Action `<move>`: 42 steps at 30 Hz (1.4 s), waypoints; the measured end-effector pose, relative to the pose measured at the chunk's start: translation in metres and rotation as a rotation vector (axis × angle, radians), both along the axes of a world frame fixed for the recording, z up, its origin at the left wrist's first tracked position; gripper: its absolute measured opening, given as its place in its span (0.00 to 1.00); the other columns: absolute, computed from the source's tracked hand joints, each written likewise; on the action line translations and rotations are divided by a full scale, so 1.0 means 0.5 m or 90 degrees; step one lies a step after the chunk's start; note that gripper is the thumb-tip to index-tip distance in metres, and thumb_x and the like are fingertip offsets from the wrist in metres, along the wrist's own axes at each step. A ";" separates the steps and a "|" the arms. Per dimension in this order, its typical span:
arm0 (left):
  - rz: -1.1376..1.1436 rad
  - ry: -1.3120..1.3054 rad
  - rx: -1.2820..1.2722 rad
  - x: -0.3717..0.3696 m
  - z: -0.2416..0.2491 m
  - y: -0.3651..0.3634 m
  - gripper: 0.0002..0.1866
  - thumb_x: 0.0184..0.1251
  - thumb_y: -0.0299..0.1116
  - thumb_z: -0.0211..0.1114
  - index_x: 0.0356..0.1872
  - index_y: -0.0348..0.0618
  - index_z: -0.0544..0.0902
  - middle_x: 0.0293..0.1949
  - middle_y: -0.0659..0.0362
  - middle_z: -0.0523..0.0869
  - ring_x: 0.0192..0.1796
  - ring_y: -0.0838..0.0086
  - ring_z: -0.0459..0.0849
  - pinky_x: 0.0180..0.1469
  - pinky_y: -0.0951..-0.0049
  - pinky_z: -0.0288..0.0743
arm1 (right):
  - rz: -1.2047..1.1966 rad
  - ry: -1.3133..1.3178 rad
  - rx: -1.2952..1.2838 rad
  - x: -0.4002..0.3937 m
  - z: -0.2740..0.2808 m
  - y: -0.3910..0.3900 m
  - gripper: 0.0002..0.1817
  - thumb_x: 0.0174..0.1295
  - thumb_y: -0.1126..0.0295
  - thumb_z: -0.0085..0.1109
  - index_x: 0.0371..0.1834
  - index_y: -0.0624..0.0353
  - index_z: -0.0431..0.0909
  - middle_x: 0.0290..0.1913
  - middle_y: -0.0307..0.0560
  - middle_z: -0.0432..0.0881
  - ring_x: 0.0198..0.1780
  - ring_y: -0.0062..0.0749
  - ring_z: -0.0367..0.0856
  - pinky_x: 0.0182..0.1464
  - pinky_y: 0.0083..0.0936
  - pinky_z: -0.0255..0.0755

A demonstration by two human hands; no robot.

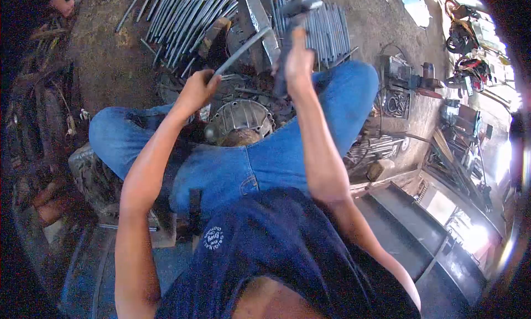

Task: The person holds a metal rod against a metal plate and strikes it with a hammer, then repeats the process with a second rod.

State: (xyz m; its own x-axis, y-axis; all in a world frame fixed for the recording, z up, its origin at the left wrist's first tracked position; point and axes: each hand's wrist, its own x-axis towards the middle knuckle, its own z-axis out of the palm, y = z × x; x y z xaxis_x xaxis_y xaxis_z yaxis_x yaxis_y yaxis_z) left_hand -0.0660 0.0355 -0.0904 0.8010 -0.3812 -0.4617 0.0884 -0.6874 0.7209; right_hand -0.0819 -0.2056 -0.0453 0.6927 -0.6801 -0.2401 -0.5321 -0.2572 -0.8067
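Note:
My left hand [197,92] is closed around one end of a thin grey metal rod [241,52]. The rod slants up to the right, its far end overlapping an upright flat-faced steel bar [258,13]. In my right hand [299,65] is a hammer [301,7], gripped by its handle and raised just right of the bar, its head blurred by motion. Between my bent legs, below both hands, lies a round ribbed metal casing [239,117].
Many loose rods [187,17] lie on the dirt floor at upper left, with a second bundle [327,34] behind the hammer. A machine [399,75] stands at right, near dark metal panels [398,219]. Motorcycles [470,70] are farther back. Another person's hand [63,4] shows at top left.

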 end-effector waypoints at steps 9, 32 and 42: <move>0.019 -0.075 0.007 -0.013 -0.014 0.000 0.24 0.68 0.45 0.59 0.48 0.29 0.79 0.29 0.45 0.85 0.32 0.55 0.84 0.37 0.61 0.75 | -0.050 0.122 0.425 -0.106 0.067 -0.002 0.32 0.66 0.35 0.39 0.28 0.57 0.69 0.18 0.43 0.71 0.16 0.28 0.69 0.19 0.29 0.67; 0.011 0.009 -0.046 -0.005 0.029 -0.001 0.27 0.65 0.49 0.63 0.51 0.31 0.79 0.36 0.46 0.86 0.33 0.66 0.84 0.39 0.66 0.76 | -0.031 0.090 0.437 -0.073 0.067 -0.006 0.33 0.67 0.34 0.33 0.28 0.56 0.69 0.18 0.43 0.71 0.16 0.27 0.70 0.18 0.26 0.67; 0.006 -0.075 -0.022 -0.009 -0.036 0.000 0.25 0.66 0.46 0.62 0.49 0.30 0.80 0.38 0.45 0.86 0.38 0.65 0.85 0.43 0.68 0.76 | -0.057 0.123 0.398 -0.086 0.045 0.010 0.35 0.64 0.37 0.45 0.22 0.63 0.75 0.18 0.48 0.76 0.17 0.32 0.75 0.20 0.30 0.69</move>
